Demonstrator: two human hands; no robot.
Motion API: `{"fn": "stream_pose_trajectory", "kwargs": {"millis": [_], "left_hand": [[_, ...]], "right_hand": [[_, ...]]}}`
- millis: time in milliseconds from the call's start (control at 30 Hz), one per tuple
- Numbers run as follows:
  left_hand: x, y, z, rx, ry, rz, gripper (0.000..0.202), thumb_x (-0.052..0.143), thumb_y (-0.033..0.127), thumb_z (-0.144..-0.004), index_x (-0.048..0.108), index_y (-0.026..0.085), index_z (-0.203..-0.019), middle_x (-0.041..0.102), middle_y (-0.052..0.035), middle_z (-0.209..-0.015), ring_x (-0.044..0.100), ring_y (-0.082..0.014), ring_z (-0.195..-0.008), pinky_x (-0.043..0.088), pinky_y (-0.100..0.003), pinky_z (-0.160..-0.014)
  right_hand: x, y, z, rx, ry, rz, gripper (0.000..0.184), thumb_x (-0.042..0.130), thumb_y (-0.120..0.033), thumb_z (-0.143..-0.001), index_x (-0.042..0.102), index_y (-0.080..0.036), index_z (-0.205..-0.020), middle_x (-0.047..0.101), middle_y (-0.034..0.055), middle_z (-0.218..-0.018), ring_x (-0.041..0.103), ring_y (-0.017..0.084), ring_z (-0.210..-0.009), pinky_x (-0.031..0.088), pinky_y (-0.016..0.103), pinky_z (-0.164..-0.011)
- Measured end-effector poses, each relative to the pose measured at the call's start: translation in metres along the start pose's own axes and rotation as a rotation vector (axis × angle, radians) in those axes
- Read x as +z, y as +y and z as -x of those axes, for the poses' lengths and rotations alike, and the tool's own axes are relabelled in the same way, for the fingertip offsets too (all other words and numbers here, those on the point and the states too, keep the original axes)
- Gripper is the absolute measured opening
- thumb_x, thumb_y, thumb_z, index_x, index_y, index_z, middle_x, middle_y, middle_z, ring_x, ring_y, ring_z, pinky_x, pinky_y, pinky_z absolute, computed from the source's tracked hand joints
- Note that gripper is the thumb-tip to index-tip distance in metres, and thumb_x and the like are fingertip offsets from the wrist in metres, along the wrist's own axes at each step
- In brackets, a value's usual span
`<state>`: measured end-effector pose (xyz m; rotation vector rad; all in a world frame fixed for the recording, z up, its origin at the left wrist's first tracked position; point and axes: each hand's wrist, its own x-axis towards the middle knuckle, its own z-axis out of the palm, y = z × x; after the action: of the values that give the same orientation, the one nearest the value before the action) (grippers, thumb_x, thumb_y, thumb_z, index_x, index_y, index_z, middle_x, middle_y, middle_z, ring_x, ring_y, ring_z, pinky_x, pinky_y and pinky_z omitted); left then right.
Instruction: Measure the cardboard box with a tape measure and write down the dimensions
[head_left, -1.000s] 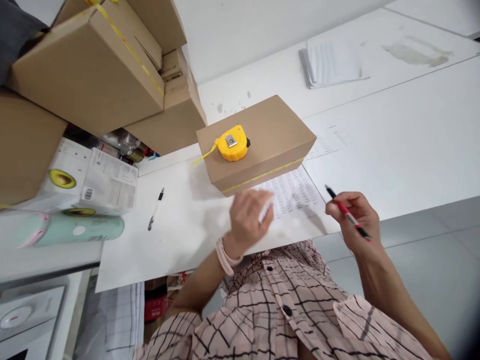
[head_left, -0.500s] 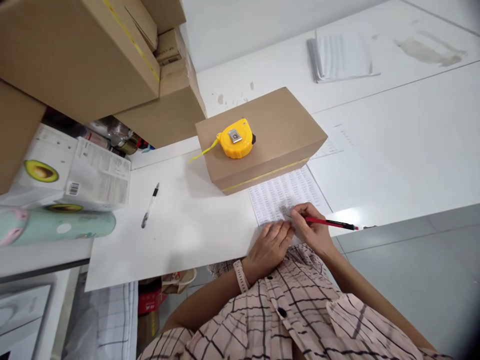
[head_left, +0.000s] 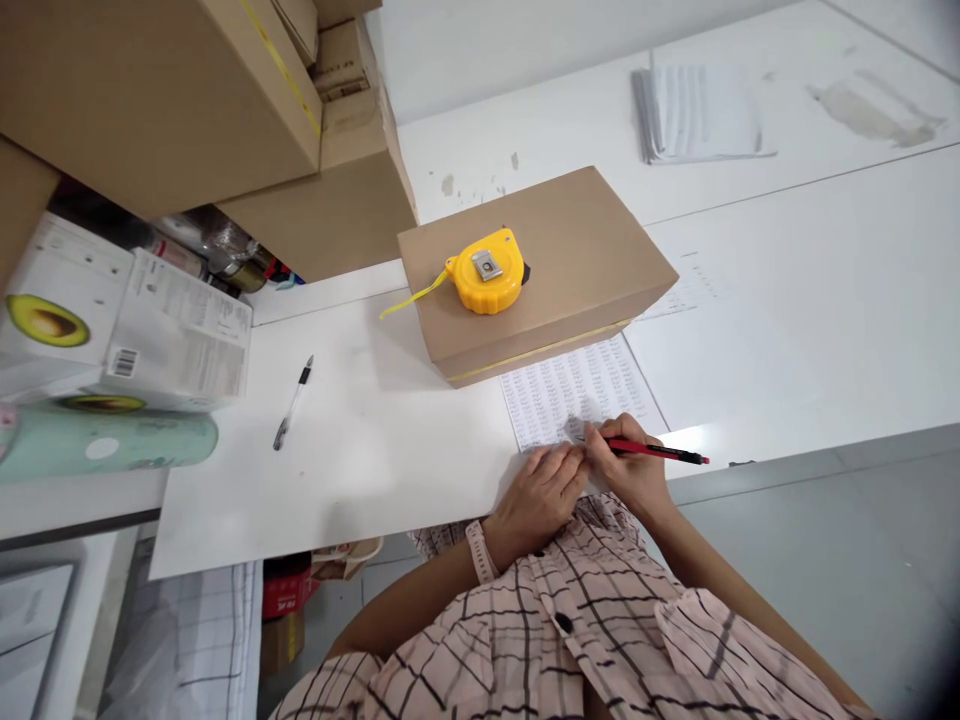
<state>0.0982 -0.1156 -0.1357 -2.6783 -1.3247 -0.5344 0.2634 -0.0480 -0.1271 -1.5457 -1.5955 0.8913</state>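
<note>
My right hand is closed around a red and black pen, its tip down at a sheet of paper covered in rows of small writing. Flat on the lower edge of that sheet lies my left hand, its fingers stretched out and holding nothing. Beyond the hands, a brown cardboard box rests partly over the paper's far end. A yellow tape measure sits on top of the box, with a yellow strap hanging past the box's left edge.
A clear pen with black cap lies on the white table. To the left stand large cardboard boxes, a white avocado-printed box and a mint-green bottle. A stack of papers lies at the back right.
The view has shifted slightly, so the box and tape measure appear a little further right. Both hands stay at the sheet, the right still holding the pen.
</note>
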Motion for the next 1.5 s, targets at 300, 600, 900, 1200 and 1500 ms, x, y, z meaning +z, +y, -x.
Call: {"fn": "stream_pose_trajectory", "kwargs": {"millis": [300,600,900,1200,1500], "left_hand": [[0.0019,0.0007,0.0002,-0.007,0.001,-0.005,0.042,0.036,0.019,-0.106,0.059,0.007,-0.139,0.063,-0.0144,-0.142,0.055,-0.0240,-0.131,0.042,-0.041,-0.112],[0.0013,0.0005,0.0013,-0.004,-0.053,-0.011,0.042,0.036,0.020,-0.107,0.057,0.008,-0.141,0.062,-0.0144,-0.144,0.055,-0.0238,-0.134,0.040,-0.041,-0.114],[0.0017,0.0008,0.0017,-0.006,-0.086,-0.006,0.042,0.037,0.021,-0.107,0.055,0.009,-0.142,0.060,-0.0152,-0.146,0.054,-0.0242,-0.135,0.040,-0.041,-0.114],[0.0049,0.0007,0.0028,0.000,-0.072,0.003,0.043,0.037,0.023,-0.106,0.055,0.008,-0.143,0.058,-0.0164,-0.147,0.053,-0.0254,-0.136,0.042,-0.042,-0.112],[0.0021,0.0004,0.0013,-0.007,-0.062,0.001,0.042,0.038,0.021,-0.107,0.056,0.008,-0.142,0.060,-0.0150,-0.146,0.054,-0.0242,-0.135,0.041,-0.041,-0.114]], "right_hand": [[-0.0010,-0.0047,-0.0006,-0.043,-0.001,0.046,0.039,0.065,-0.050,-0.091,0.048,-0.025,-0.066,0.055,-0.0026,-0.055,0.053,0.015,-0.051,0.044,0.029,-0.052],[-0.0015,-0.0062,0.0010,-0.027,-0.006,0.029,0.038,0.065,-0.045,-0.090,0.047,-0.024,-0.064,0.054,-0.0032,-0.055,0.051,0.014,-0.051,0.043,0.029,-0.053],[-0.0002,-0.0047,-0.0008,-0.019,0.000,0.031,0.037,0.066,-0.045,-0.089,0.047,-0.024,-0.064,0.054,-0.0033,-0.055,0.052,0.014,-0.052,0.043,0.029,-0.053],[-0.0001,0.0033,0.0011,-0.001,0.018,-0.004,0.037,0.066,-0.044,-0.091,0.047,-0.024,-0.066,0.055,-0.0031,-0.059,0.052,0.015,-0.056,0.044,0.030,-0.057],[-0.0004,-0.0018,0.0001,0.000,0.014,-0.010,0.038,0.067,-0.044,-0.090,0.046,-0.024,-0.064,0.052,-0.0034,-0.057,0.051,0.014,-0.055,0.043,0.030,-0.055]]}}
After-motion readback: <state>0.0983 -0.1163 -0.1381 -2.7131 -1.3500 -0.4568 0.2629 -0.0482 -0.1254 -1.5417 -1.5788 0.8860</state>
